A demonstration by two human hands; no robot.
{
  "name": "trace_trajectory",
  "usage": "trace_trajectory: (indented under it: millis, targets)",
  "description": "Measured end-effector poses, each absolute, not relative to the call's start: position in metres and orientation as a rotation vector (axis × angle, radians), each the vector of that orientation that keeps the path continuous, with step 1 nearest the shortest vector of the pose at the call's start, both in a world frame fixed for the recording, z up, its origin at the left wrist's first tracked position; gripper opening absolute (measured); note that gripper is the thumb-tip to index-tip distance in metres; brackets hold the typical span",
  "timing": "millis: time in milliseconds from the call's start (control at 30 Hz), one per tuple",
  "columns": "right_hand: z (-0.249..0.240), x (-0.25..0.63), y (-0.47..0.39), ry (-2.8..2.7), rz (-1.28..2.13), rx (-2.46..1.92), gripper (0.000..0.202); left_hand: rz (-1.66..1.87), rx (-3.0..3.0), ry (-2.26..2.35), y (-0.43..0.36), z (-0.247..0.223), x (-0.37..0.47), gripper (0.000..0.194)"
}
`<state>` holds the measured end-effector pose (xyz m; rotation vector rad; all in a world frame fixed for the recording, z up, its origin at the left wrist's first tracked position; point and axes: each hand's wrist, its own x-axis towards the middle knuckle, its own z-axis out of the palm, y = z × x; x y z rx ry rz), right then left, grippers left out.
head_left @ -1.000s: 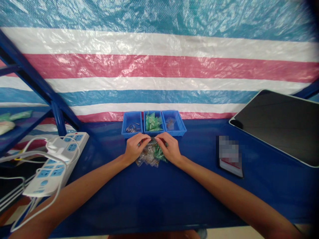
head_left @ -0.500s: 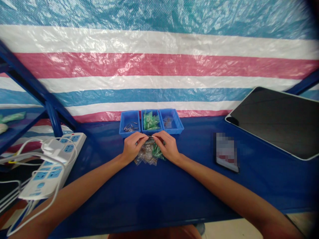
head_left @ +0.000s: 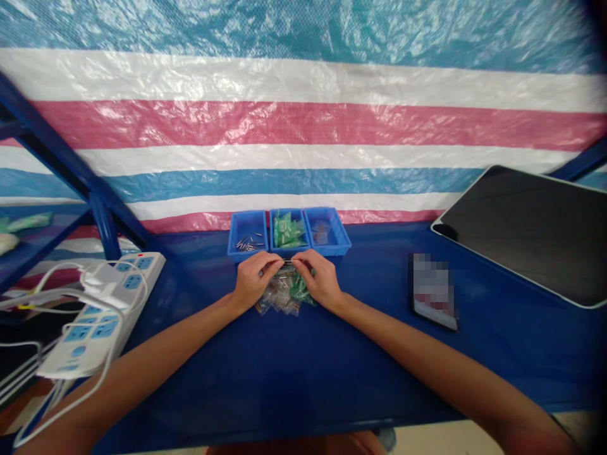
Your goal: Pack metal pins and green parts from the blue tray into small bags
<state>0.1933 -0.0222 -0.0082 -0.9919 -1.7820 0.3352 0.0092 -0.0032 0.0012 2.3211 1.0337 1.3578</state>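
Between the fingertips of both hands is a small thin metal piece (head_left: 288,261), pinched at its two ends. My left hand (head_left: 253,278) is closed on its left end, my right hand (head_left: 322,278) on its right end. Just below lies a pile of small clear bags (head_left: 281,298), with green bags (head_left: 298,288) on its right side. Behind the hands stand three blue bins: the left bin (head_left: 231,239) holds loose metal pins, the middle bin (head_left: 288,249) green bags, the right bin (head_left: 342,234) a few clear bags.
A white power strip (head_left: 102,335) with cables lies at the left, near my left forearm. On the right are a phone (head_left: 434,297), partly pixelated, and a large dark-screened panel (head_left: 531,230). A striped sheet (head_left: 303,123) hangs behind the blue table (head_left: 284,379).
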Motion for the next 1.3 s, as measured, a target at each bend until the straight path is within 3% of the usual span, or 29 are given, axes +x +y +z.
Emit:
trace_trajectory:
  millis: [1300]
  targets:
    - [-0.0097, 0.1915, -0.0217, -1.781, 0.343, -0.944, 0.017, 1.355, 2.361, 0.945, -0.0020, 0.0001, 0.0050, 0.010]
